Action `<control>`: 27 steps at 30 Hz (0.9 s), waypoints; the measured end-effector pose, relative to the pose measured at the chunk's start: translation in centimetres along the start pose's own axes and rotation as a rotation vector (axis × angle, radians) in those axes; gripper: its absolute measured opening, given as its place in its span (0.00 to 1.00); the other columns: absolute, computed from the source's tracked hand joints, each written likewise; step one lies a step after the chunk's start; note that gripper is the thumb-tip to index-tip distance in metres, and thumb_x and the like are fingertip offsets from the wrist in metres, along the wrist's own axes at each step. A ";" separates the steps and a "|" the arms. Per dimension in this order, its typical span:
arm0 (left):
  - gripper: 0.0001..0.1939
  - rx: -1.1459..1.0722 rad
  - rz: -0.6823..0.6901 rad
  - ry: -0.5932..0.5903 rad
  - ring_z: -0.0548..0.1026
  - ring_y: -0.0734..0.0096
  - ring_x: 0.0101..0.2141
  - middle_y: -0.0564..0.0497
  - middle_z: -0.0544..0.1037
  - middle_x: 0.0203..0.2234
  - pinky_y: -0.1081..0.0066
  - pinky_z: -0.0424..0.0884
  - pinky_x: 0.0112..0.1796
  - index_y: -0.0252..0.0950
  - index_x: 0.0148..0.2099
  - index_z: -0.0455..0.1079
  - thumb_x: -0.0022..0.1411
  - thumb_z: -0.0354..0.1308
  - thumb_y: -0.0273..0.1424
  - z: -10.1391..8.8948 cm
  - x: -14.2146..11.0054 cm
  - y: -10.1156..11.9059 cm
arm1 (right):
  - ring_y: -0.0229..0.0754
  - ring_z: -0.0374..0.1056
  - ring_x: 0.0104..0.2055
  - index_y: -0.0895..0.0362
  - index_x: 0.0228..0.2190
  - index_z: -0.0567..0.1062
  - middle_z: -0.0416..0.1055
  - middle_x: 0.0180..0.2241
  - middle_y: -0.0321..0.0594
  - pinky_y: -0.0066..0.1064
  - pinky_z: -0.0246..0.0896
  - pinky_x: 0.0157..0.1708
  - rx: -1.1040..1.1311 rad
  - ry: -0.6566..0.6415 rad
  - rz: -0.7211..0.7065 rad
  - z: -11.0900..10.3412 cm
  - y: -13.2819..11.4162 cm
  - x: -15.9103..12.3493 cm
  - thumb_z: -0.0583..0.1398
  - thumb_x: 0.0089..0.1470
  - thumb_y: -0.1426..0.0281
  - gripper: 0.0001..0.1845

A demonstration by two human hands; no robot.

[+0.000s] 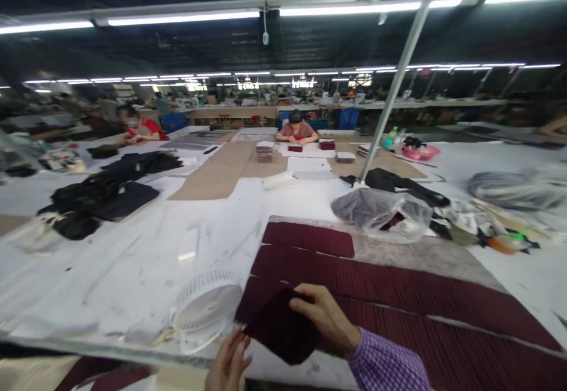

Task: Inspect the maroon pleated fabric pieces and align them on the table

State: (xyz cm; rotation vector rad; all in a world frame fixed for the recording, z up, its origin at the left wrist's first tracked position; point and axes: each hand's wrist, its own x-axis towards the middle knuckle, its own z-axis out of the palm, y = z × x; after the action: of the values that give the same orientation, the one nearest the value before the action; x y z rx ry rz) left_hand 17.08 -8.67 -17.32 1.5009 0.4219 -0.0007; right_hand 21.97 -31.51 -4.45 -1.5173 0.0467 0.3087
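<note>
My right hand [325,314], in a purple checked sleeve, pinches a dark maroon fabric piece [283,327] between thumb and fingers at its upper right edge. The piece is tilted above the near table edge. My left hand [228,358] is low in the picture, its fingertips by the left corner of that piece. Its fingers are slightly bent and parted from the thumb; whether they touch the cloth is unclear. Rows of overlapping maroon fabric pieces [398,287] lie under and to the right of my right hand, on a greyish sheet [425,255].
A white round fan [206,305] lies left of the rows. A clear plastic bag [383,214] rests behind them, near a metal pole [401,78]. Dark garments [101,196] lie at left. Across the table sits a person [296,130] near fabric stacks; another person [144,130] is further left.
</note>
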 end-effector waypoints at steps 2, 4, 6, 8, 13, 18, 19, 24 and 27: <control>0.27 0.288 0.143 -0.061 0.75 0.50 0.49 0.39 0.78 0.47 0.56 0.76 0.44 0.34 0.50 0.71 0.56 0.55 0.48 2.5 3.1 -2.2 | 0.36 0.64 0.28 0.59 0.27 0.77 0.71 0.26 0.34 0.27 0.57 0.28 -0.087 0.072 -0.011 -4.6 0.3 0.4 0.64 0.46 0.61 0.13; 0.25 0.636 0.426 0.046 0.71 0.53 0.54 0.38 0.75 0.52 0.54 0.70 0.52 0.34 0.53 0.70 0.62 0.46 0.43 4.9 5.9 -4.1 | 0.37 0.64 0.28 0.59 0.27 0.76 0.71 0.26 0.34 0.27 0.56 0.28 -0.184 0.125 -0.008 -9.0 0.4 0.9 0.64 0.47 0.61 0.13; 0.27 0.749 0.523 0.125 0.63 0.51 0.60 0.36 0.69 0.57 0.50 0.63 0.57 0.30 0.55 0.68 0.63 0.44 0.42 7.2 7.9 -5.5 | 0.38 0.64 0.27 0.59 0.27 0.75 0.71 0.25 0.34 0.28 0.56 0.27 -0.279 0.157 0.006 -12.9 0.4 1.5 0.63 0.48 0.59 0.14; 0.28 0.794 0.541 0.168 0.57 0.47 0.63 0.33 0.64 0.60 0.45 0.58 0.58 0.27 0.58 0.65 0.64 0.44 0.41 9.1 9.0 -6.5 | 0.39 0.65 0.28 0.59 0.28 0.75 0.72 0.26 0.35 0.29 0.56 0.27 -0.373 0.165 0.025 -16.2 0.4 2.4 0.62 0.49 0.59 0.14; 0.26 0.938 0.593 0.221 0.57 0.45 0.62 0.31 0.61 0.61 0.40 0.51 0.59 0.27 0.62 0.61 0.66 0.45 0.36 11.3 9.3 -7.9 | 0.38 0.67 0.29 0.60 0.28 0.76 0.72 0.26 0.35 0.31 0.60 0.31 -0.577 0.063 0.099 -22.7 -0.2 6.3 0.62 0.52 0.62 0.12; 0.30 1.145 0.719 0.329 0.62 0.48 0.60 0.34 0.61 0.62 0.44 0.57 0.57 0.33 0.67 0.50 0.65 0.49 0.33 11.5 9.9 -9.4 | 0.34 0.67 0.26 0.61 0.29 0.74 0.71 0.26 0.32 0.28 0.65 0.28 -0.683 -0.090 0.223 -27.8 -0.4 13.5 0.61 0.57 0.65 0.11; 0.31 1.164 0.726 0.340 0.62 0.47 0.60 0.34 0.62 0.62 0.45 0.57 0.57 0.34 0.68 0.48 0.65 0.50 0.32 11.5 10.2 -9.8 | 0.33 0.67 0.26 0.61 0.28 0.73 0.71 0.26 0.32 0.28 0.65 0.27 -0.710 -0.098 0.234 -28.7 -0.1 15.1 0.61 0.58 0.66 0.11; 0.36 1.232 0.717 0.368 0.65 0.46 0.58 0.35 0.64 0.61 0.45 0.60 0.54 0.37 0.69 0.42 0.64 0.52 0.33 11.5 11.1 -10.9 | 0.37 0.69 0.29 0.62 0.27 0.74 0.71 0.28 0.32 0.28 0.67 0.29 -0.851 -0.032 0.261 -32.1 2.4 21.5 0.60 0.59 0.64 0.14; 0.37 1.263 0.699 0.359 0.67 0.45 0.57 0.35 0.64 0.61 0.45 0.62 0.52 0.38 0.69 0.40 0.64 0.52 0.32 11.6 11.1 -10.7 | 0.38 0.70 0.32 0.61 0.32 0.74 0.73 0.32 0.34 0.31 0.68 0.32 -0.936 0.007 0.294 -33.2 4.3 23.4 0.60 0.59 0.64 0.12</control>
State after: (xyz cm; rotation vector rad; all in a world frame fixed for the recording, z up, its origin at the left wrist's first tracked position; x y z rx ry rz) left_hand 27.75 -17.86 -30.48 2.8542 0.1204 0.6708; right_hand 48.81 -60.09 -15.87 -2.4465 0.1457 0.6123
